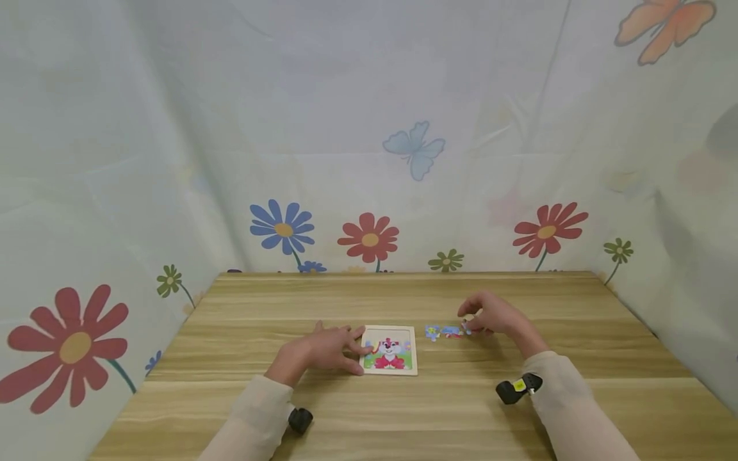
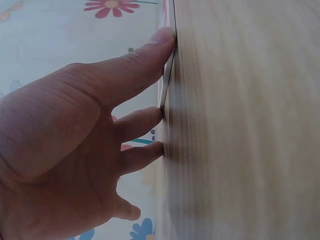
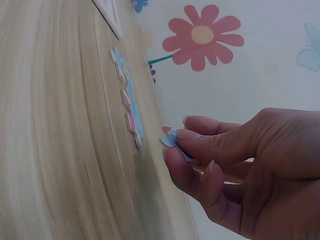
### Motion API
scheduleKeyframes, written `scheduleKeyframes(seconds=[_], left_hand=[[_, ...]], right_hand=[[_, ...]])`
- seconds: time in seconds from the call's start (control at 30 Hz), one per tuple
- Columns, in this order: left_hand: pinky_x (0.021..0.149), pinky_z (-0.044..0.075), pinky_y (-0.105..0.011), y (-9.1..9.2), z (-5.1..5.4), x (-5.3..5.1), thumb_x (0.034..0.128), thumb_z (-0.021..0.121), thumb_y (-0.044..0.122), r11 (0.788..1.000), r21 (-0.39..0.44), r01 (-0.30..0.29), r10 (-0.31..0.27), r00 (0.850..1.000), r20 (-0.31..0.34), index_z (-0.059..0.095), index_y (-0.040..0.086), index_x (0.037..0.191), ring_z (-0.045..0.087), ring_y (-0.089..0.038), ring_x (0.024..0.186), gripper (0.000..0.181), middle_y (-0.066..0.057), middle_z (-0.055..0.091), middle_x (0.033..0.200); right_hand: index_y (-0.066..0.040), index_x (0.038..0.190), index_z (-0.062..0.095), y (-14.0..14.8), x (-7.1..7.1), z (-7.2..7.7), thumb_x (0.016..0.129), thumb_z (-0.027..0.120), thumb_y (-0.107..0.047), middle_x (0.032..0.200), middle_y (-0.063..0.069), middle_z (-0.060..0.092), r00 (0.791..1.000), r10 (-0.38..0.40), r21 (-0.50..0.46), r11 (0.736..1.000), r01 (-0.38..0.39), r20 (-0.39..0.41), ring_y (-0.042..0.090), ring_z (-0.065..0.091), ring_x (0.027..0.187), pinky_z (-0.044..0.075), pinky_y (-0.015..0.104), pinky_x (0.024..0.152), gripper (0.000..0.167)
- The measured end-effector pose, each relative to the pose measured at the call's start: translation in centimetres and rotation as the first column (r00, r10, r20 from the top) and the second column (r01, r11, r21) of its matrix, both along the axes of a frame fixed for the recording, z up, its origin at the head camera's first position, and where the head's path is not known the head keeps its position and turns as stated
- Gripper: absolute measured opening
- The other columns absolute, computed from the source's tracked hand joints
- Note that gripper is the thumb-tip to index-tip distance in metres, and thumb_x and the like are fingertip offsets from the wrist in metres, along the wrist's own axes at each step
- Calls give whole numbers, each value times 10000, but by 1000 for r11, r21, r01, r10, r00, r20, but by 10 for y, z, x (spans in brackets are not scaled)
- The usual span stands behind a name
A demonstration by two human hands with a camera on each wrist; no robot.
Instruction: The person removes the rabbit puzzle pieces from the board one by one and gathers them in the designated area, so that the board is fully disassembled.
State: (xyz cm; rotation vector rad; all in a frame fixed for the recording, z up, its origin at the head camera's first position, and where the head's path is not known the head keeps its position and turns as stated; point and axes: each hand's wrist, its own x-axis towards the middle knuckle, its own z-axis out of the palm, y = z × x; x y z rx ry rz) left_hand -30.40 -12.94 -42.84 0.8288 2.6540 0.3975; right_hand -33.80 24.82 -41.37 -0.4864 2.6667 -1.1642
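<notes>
A square jigsaw puzzle tray (image 1: 414,353) with a pale rim lies on the wooden table, its lower part filled with a red and white cartoon animal picture. My left hand (image 1: 325,347) rests at the tray's left side with fingers spread. In the left wrist view, the thumb and fingertips of that hand (image 2: 65,135) touch the tray's thin edge. Between thumb and fingers, my right hand (image 3: 225,155) pinches a small blue puzzle piece (image 3: 169,138) with a red patch, held just above the table. Close by, a row of blue and pink puzzle pieces (image 1: 450,331) lies right of the tray.
The wooden table (image 1: 450,416) ends at a pale cloth backdrop (image 1: 346,153) printed with flowers and butterflies. Black wrist cameras are strapped at both sleeves, the right one (image 1: 510,391) hanging close above the tabletop.
</notes>
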Motion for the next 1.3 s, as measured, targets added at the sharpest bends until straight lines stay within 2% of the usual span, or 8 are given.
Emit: scheduleKeyframes(seconds=[0.1, 0.23, 0.4, 0.6, 0.9, 1.3], left_hand=[[1099, 25, -745, 0, 0, 0, 878, 716, 494, 1000, -2, 8, -9, 1000, -6, 634, 314, 1359, 282, -347, 1471, 520, -30, 332, 1606], [1097, 16, -746, 1, 0, -1, 874, 723, 489, 1000, -6, 1, -1, 1000, -3, 637, 325, 1354, 281, -346, 1471, 514, -26, 326, 1608], [1101, 0, -739, 3, 1, -2, 866, 730, 491, 1000, -1, -7, 7, 1000, 2, 647, 332, 1341, 270, -340, 1477, 507, -20, 323, 1610], [1104, 8, -737, 4, 3, -1, 860, 739, 482, 1000, 0, -11, 11, 1000, 3, 654, 320, 1336, 275, -340, 1476, 509, -31, 334, 1605], [1104, 11, -737, 2, 0, -1, 863, 732, 492, 1000, -11, -17, 17, 1000, 7, 652, 331, 1336, 267, -329, 1480, 506, -20, 330, 1606], [1103, 9, -738, 0, 1, 2, 865, 734, 483, 1000, -2, -24, 24, 1000, 13, 653, 325, 1335, 264, -326, 1482, 502, -22, 329, 1607]], right_hand=[[90, 1042, 683, 4, 0, -1, 854, 720, 81, 947, 157, 644, 1000, -5, -4, 1000, 5, 26, 117, 534, 565, 448, 259, 499, 192], [85, 1003, 682, 7, 0, -2, 823, 733, 103, 860, 130, 634, 1000, 0, 32, 999, -1, 29, 114, 564, 569, 474, 258, 510, 187], [48, 916, 683, 9, 1, -3, 775, 764, 97, 797, 98, 603, 999, -8, 142, 990, 13, -33, 133, 548, 607, 486, 269, 547, 170], [54, 903, 718, 7, 1, -5, 752, 811, 61, 825, 95, 650, 997, -14, 210, 977, 30, -79, 146, 565, 661, 504, 279, 593, 177], [55, 903, 714, 5, 3, -8, 774, 816, 36, 800, 55, 642, 998, -24, 216, 976, 36, -61, 141, 564, 653, 510, 288, 592, 165], [50, 930, 715, 5, 2, -7, 803, 813, -6, 835, 67, 649, 999, -14, 230, 973, 23, -40, 154, 573, 676, 513, 291, 603, 170]])
